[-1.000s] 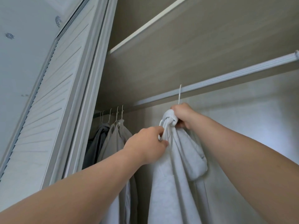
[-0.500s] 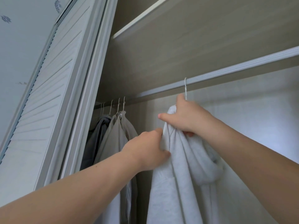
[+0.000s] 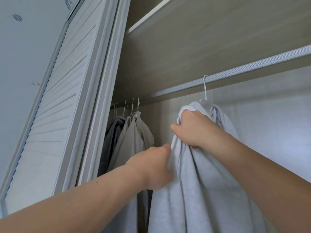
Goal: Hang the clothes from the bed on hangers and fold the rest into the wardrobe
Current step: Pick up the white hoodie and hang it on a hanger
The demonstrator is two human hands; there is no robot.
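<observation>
both hands grip the hung grey hoodie.

No legible text, seemingly.

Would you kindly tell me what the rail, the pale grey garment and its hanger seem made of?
Rail: probably metal, matt silver, with fine lengthwise ridges. Hanger: thin white wire, likely coated metal, judging by its slim hook. Garment: soft, heathered knit, perhaps cotton fleece; it folds thickly.

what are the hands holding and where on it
Both grip the light grey garment: right hand near its top, left hand on its left edge lower down.
</observation>
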